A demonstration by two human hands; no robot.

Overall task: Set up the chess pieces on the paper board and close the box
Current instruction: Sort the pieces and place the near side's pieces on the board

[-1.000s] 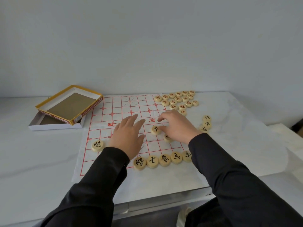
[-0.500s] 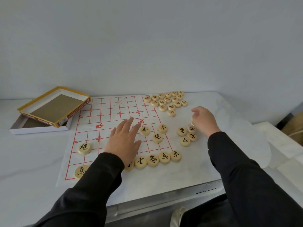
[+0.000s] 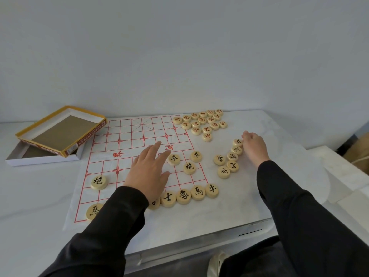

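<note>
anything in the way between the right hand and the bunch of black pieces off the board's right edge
Nothing visible does. The right hand is right beside the bunch of black pieces, its fingertips at the farthest one. The left hand lies flat on the paper board, well to their left.

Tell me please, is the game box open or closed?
Open. Its yellow-sided half lies inside up, askew on the white half, not fitted over it. Both look empty where visible.
</note>
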